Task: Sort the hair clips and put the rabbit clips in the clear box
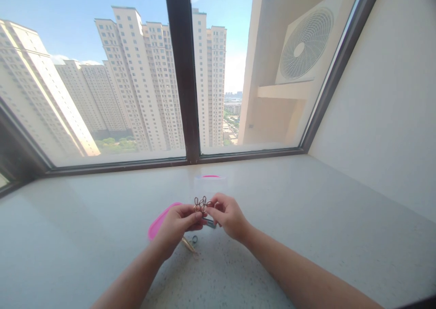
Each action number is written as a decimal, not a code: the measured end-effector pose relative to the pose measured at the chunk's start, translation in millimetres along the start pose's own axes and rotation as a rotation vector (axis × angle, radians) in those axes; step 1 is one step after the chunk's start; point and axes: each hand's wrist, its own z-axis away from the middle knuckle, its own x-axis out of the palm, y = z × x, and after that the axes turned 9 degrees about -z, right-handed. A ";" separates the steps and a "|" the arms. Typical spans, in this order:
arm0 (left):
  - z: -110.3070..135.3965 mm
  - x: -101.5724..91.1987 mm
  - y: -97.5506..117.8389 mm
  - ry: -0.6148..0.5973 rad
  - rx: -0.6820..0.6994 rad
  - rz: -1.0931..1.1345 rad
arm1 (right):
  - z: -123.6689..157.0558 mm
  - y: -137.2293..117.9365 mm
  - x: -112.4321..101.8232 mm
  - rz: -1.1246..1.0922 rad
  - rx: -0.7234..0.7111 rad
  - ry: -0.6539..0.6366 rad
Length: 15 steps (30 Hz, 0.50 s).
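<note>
My left hand (179, 223) is closed, its thumb and fingers pinching the left and lower side of a looped metal wire piece (204, 201). The piece is brownish, with two thin loops standing up and rounder curls below. At its right end, my right hand (229, 214) is closed on it too, between thumb and fingertips. A grey-green flat metal thing (210, 223) shows just under the fingers; whether a hand touches it I cannot tell. Below my left hand, a gold-coloured slim object (188, 244) and a small metal ring (195, 239) lie on the sill.
A pink lid (156, 225) lies partly behind my left hand. Beyond the hands stands a clear container (220, 182) with a pink part. The pale speckled sill (289, 209) meets a dark window frame (192, 157) at the back and a white wall (384, 118) at right.
</note>
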 end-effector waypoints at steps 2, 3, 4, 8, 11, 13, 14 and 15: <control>-0.5 -1.3 -0.8 -0.001 -0.004 0.020 | -1.3 0.4 -0.5 -0.011 -0.009 0.012; -0.6 -1.9 -0.9 0.001 -0.007 0.029 | -2.2 1.2 -0.9 -0.017 -0.007 0.014; -0.7 -2.4 -0.7 0.005 -0.010 0.038 | -3.1 2.1 -1.2 -0.023 -0.001 0.014; -0.9 -5.2 1.0 0.027 -0.037 0.051 | -6.1 5.5 -1.6 -0.079 0.047 0.002; -1.9 -8.6 1.7 0.061 -0.035 0.021 | -7.1 7.6 -1.4 -0.114 0.058 -0.032; -3.1 -10.7 2.0 0.090 -0.016 0.005 | -7.4 9.3 -1.4 -0.120 0.063 -0.052; -3.9 -11.4 2.3 0.107 -0.008 -0.003 | -7.6 10.2 -1.5 -0.122 0.065 -0.055; -4.6 -11.8 2.6 0.121 -0.006 -0.013 | -8.0 11.1 -1.8 -0.126 0.066 -0.056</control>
